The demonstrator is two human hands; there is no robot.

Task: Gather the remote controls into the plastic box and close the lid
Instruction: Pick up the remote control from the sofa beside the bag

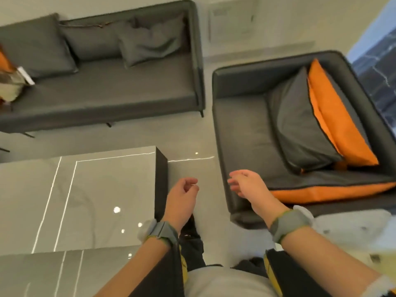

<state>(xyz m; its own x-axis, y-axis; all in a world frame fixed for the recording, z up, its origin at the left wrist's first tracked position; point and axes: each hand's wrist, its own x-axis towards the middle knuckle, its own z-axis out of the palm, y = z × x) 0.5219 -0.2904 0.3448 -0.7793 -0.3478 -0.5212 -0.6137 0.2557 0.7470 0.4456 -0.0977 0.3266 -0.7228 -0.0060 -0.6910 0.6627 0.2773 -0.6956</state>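
A slim white remote control [26,76] lies at the far left of the grey sofa [111,91], beside an orange cushion. No plastic box shows in this view. My left hand [182,197] hangs over the floor next to the coffee table's right corner, empty, its fingers loosely curled. My right hand [248,186] hovers in front of the armchair's seat edge, empty, with the fingers spread. Both hands are far from the remote.
A glossy grey coffee table [85,200] fills the lower left. A dark armchair [257,142] with grey and orange cushions [338,125] stands at the right. Pale floor [188,138] runs between table, sofa and armchair. A white fluffy item [351,230] lies at the lower right.
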